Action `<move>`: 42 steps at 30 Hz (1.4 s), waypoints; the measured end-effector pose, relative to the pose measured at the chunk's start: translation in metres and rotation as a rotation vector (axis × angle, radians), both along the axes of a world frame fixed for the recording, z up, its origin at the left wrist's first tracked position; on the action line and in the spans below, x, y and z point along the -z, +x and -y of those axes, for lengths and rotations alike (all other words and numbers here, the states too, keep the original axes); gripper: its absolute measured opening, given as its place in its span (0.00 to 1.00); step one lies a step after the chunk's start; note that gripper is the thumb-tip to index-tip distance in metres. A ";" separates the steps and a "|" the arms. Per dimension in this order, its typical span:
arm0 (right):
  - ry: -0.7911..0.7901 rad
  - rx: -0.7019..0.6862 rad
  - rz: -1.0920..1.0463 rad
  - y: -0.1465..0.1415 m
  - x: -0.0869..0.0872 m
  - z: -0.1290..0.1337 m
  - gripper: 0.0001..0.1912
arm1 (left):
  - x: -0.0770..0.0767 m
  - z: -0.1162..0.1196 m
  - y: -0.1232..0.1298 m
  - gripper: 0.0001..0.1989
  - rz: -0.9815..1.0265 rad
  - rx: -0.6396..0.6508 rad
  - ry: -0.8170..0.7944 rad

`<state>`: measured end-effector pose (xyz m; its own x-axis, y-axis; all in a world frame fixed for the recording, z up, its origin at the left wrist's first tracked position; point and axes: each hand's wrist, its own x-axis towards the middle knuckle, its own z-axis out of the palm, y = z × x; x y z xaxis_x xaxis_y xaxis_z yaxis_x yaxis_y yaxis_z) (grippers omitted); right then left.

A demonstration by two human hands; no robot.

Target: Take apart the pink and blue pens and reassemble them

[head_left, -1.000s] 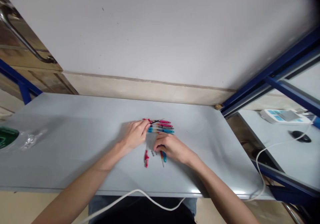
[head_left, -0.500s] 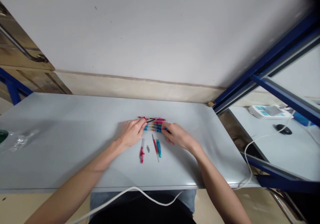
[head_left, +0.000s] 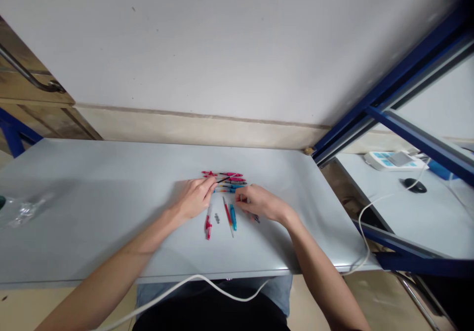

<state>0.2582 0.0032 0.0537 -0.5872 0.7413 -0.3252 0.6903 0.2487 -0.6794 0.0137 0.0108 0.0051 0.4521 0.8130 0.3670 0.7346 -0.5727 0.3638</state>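
Both hands sit mid-frame on the grey table (head_left: 92, 212): I see my left hand (head_left: 194, 200) pinching a thin black refill (head_left: 223, 178) over the row of pens (head_left: 229, 183), my right hand (head_left: 259, 203) curled around a dark pen piece (head_left: 256, 218) beside the loose pen parts (head_left: 222, 215).

left hand (head_left: 192, 202) bare | right hand (head_left: 261, 203) bare | forearms unsleeved | blue jeans, black top at lap

Hands (head_left: 225, 203) seemingly sorting pens (head_left: 225, 182)
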 end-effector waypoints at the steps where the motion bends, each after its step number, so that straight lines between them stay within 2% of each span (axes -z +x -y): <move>1: 0.002 -0.002 0.007 0.000 0.000 0.000 0.07 | 0.000 0.000 0.000 0.14 -0.012 -0.001 0.000; 7: 0.108 0.006 0.045 -0.004 -0.001 0.000 0.07 | -0.005 0.003 0.003 0.14 -0.068 -0.013 -0.043; 15: 0.081 0.044 0.040 -0.006 0.006 0.002 0.04 | -0.006 0.005 0.005 0.14 -0.075 0.002 -0.042; 19: 0.195 0.061 0.012 -0.005 0.003 0.000 0.05 | -0.006 0.006 0.005 0.15 -0.069 0.016 -0.047; 22: 0.227 0.173 -0.217 -0.010 0.006 -0.004 0.14 | -0.005 0.006 0.005 0.14 -0.027 0.021 -0.048; 24: 0.098 0.285 -0.473 -0.017 0.011 -0.006 0.20 | -0.004 0.006 0.006 0.14 0.020 0.023 -0.055; 27: -0.139 0.459 -0.854 -0.030 0.020 -0.006 0.21 | -0.004 0.007 0.007 0.13 0.059 0.036 -0.064; 29: -0.224 0.532 -1.017 -0.036 0.025 -0.005 0.21 | -0.005 0.008 0.008 0.13 0.060 0.049 -0.072; 31: -0.247 0.581 -1.092 -0.040 0.028 -0.005 0.20 | -0.006 0.008 0.009 0.12 0.053 0.059 -0.084; 33: -0.198 0.644 -1.123 -0.038 0.030 -0.007 0.20 | -0.006 0.009 0.009 0.12 0.035 0.062 -0.101; 38: 0.113 0.880 -1.086 -0.020 0.029 -0.020 0.23 | -0.004 0.008 0.009 0.12 -0.033 0.042 -0.157; 40: 0.158 0.812 -0.984 -0.015 0.028 -0.023 0.24 | -0.004 0.007 0.009 0.11 -0.037 0.044 -0.173; 42: 0.144 0.649 -0.851 -0.015 0.027 -0.023 0.25 | -0.004 0.007 0.009 0.09 -0.051 0.033 -0.181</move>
